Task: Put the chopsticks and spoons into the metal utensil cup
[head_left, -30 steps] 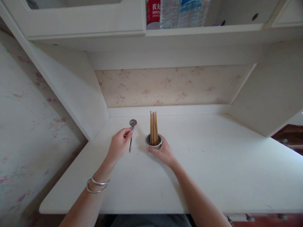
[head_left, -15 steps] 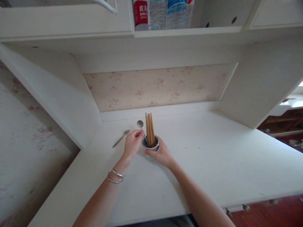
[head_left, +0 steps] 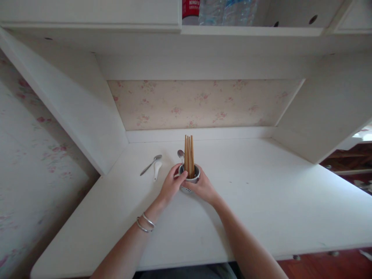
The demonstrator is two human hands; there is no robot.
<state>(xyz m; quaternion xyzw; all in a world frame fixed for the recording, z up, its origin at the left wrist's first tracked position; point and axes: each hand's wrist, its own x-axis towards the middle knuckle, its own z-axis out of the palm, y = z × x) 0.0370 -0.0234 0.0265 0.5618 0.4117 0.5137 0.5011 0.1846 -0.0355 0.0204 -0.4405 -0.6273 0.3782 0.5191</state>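
Note:
A small metal cup (head_left: 194, 179) stands on the white desk (head_left: 261, 201) and holds several wooden chopsticks (head_left: 188, 155) upright. A metal spoon (head_left: 180, 154) also stands in it, bowl end up, at the left of the chopsticks. My right hand (head_left: 204, 188) is wrapped round the cup's right and near side. My left hand (head_left: 172, 185), with two bangles on its wrist, has its fingers curled against the cup's left rim, just below the spoon. A second metal spoon (head_left: 150, 164) and a white ceramic spoon (head_left: 157, 169) lie on the desk to the left.
The desk sits in a white alcove with a slanted side panel (head_left: 81, 116) on the left and another (head_left: 328, 112) on the right. Floral wallpaper (head_left: 197, 102) backs it. Bottles (head_left: 215, 7) stand on a shelf overhead. A dark wooden floor shows at right.
My left hand carried a metal spoon to the right and stood it in the cup, then dropped onto the cup's rim. The view shifted, and the white spoon came into sight.

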